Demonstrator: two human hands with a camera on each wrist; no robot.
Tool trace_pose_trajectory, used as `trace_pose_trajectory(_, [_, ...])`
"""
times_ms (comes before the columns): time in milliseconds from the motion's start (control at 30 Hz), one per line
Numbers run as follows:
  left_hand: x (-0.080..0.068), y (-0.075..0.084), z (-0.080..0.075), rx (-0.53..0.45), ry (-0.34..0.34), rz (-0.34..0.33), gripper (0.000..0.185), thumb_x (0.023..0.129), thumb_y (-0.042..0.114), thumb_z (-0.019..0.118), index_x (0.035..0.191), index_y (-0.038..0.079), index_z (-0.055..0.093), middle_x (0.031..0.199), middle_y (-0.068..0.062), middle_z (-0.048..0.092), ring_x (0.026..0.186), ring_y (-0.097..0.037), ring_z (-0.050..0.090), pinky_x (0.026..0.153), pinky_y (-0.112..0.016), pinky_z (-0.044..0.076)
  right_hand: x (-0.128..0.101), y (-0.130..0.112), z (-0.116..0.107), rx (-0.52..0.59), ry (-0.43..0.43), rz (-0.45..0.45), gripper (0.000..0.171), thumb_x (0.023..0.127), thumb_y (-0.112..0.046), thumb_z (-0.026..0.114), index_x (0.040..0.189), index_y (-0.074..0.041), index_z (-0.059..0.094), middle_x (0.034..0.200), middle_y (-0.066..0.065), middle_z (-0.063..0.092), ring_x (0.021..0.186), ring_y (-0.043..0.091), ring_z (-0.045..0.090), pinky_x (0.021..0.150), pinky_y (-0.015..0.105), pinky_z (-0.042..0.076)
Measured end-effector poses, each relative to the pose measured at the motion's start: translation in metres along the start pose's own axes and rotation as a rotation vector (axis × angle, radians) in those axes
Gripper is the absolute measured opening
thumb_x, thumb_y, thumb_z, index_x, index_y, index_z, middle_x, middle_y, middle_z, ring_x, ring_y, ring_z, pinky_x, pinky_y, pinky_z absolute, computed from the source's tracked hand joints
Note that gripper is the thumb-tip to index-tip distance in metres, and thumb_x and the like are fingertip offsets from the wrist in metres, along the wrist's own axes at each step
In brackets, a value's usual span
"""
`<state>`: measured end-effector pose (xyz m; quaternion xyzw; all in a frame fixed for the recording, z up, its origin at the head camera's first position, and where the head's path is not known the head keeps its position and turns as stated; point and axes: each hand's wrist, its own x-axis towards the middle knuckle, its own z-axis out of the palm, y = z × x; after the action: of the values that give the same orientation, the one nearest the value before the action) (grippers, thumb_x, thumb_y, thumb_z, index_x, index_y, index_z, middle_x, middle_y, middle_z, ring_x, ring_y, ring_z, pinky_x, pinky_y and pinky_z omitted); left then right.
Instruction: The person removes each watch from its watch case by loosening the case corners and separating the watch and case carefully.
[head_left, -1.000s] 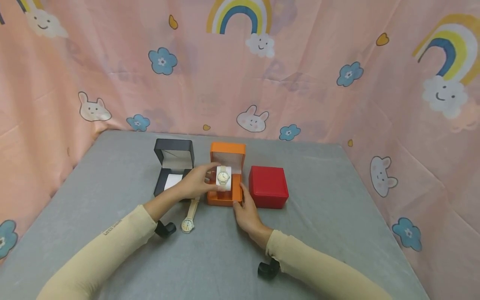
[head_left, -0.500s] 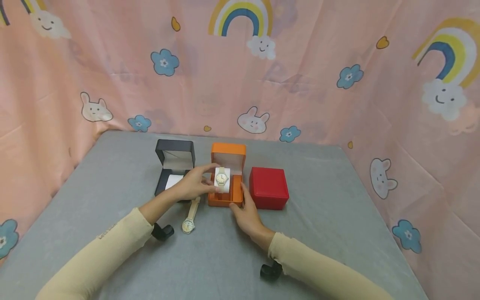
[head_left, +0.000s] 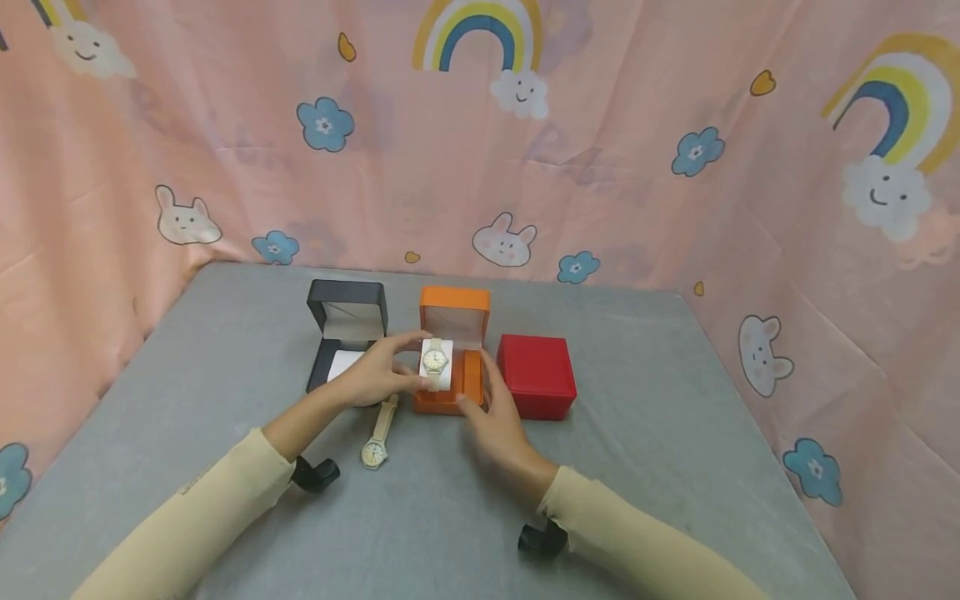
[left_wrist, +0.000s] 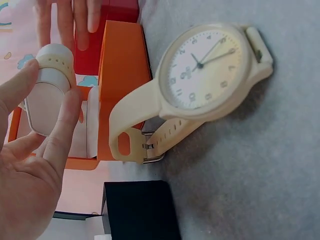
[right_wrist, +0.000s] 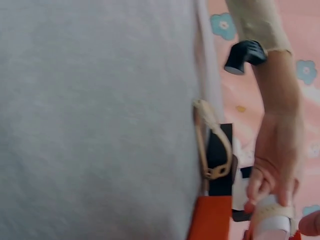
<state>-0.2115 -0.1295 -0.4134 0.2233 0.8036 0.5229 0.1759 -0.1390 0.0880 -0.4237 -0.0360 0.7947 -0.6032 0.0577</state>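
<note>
My left hand (head_left: pixel 375 375) pinches a white watch cushion (left_wrist: pixel 46 110) between thumb and fingers. A cream wristwatch (head_left: pixel 435 360) is strapped round this cushion, its dial facing up toward the head camera. Both are over the left part of the open orange watch box (head_left: pixel 454 297). My right hand (head_left: pixel 498 425) is at the box's front right corner, its fingers extended along the right wall and its thumb near the front edge. A second cream wristwatch (head_left: pixel 373 453) lies on the grey tabletop below my left hand; its strap is buckled into a loop.
An open dark watch box (head_left: pixel 347 292) with a white cushion (head_left: pixel 345 362) inside stands to the left, partly hidden by my left hand. On the right is a closed red box (head_left: pixel 536 375). A pink printed curtain (head_left: pixel 615 183) hangs behind the grey table (head_left: pixel 637 500).
My left hand has shifted slightly left and toward me with the cushion and its watch. My right hand's fingers have moved a little at the orange box; the boxes have stayed put.
</note>
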Motion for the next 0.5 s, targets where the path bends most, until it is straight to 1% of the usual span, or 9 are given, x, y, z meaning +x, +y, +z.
trace_pose_trajectory(67, [-0.002, 0.001, 0.0, 0.003, 0.005, -0.004, 0.075, 0.091, 0.011, 0.075, 0.155, 0.005, 0.036, 0.15, -0.027, 0.045, 0.094, -0.027, 0.075, 0.08, -0.046, 0.06, 0.001, -0.003, -0.002, 0.005, -0.02, -0.018, 0.072, 0.101, -0.009, 0.057, 0.162, -0.01, 0.018, 0.17, 0.011, 0.02, 0.156, 0.036, 0.02, 0.123, 0.056, 0.025])
trace_pose_trajectory(233, [-0.008, 0.002, -0.002, 0.007, 0.008, -0.008, 0.075, 0.09, 0.01, 0.076, 0.154, 0.005, 0.038, 0.15, -0.028, 0.046, 0.09, -0.022, 0.075, 0.076, -0.038, 0.059, 0.004, -0.011, -0.008, -0.017, -0.071, -0.014, 0.07, 0.101, -0.012, 0.057, 0.161, -0.008, 0.022, 0.169, 0.013, 0.023, 0.157, 0.037, 0.019, 0.123, 0.056, 0.025])
trace_pose_trajectory(333, [-0.011, 0.002, -0.002, -0.003, 0.003, 0.006, 0.075, 0.09, 0.01, 0.076, 0.154, 0.003, 0.037, 0.149, -0.03, 0.046, 0.089, -0.022, 0.075, 0.075, -0.037, 0.058, 0.005, -0.014, -0.011, -0.021, -0.106, -0.018, 0.068, 0.101, -0.012, 0.057, 0.161, -0.008, 0.024, 0.168, 0.013, 0.024, 0.156, 0.037, 0.02, 0.123, 0.056, 0.026])
trace_pose_trajectory(500, [-0.013, 0.0, -0.002, -0.021, -0.004, 0.017, 0.077, 0.091, 0.012, 0.075, 0.155, 0.003, 0.035, 0.15, -0.03, 0.044, 0.09, -0.021, 0.075, 0.074, -0.038, 0.058, 0.007, -0.019, -0.015, -0.025, -0.167, -0.047, 0.069, 0.1, -0.014, 0.06, 0.16, -0.011, 0.027, 0.167, 0.012, 0.026, 0.155, 0.04, 0.022, 0.122, 0.058, 0.027])
